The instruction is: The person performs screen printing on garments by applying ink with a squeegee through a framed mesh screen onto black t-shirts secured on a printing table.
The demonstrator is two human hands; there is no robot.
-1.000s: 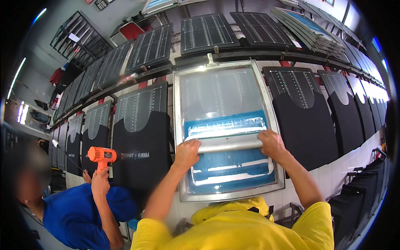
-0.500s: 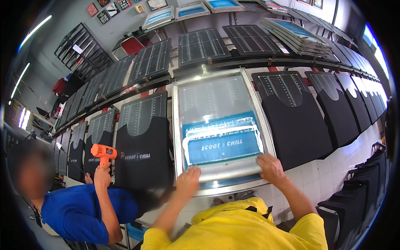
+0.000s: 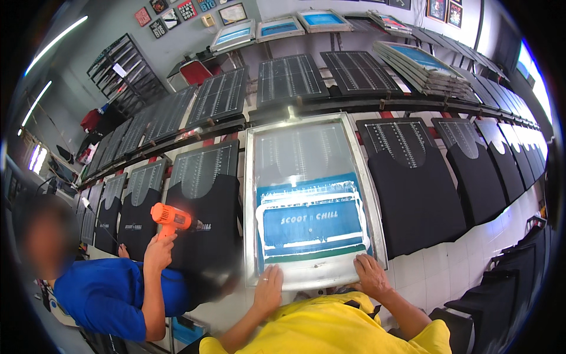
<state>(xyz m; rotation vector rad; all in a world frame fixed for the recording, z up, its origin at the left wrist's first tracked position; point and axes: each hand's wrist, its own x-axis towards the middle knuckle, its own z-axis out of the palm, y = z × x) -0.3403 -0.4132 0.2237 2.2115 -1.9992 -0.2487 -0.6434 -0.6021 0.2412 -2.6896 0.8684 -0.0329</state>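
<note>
A metal-framed printing screen (image 3: 250, 206) with blue mesh lies before me over one of the boards. White ink (image 3: 311, 239) runs in lines and streaks around the lettering on the mesh. Across the screen's near end sits a wide squeegee (image 3: 318, 266), with a silvery handle and a green blade on its far side. My left hand (image 3: 269, 290) is closed on its left end, my right hand (image 3: 371, 277) on its right end. The undersides of my fingers are hidden.
Left of me a person in blue points an orange heat gun (image 3: 172, 217) at a printed black shirt (image 3: 203, 251). At right another black shirt (image 3: 413, 183) covers its board. Behind stand marked boards (image 3: 292, 76) and stacked screens (image 3: 424, 62).
Both my hands have drawn the squeegee nearer to me, baring a white ink line beneath the lettering. The co-worker's heat gun has shifted right across the shirt.
</note>
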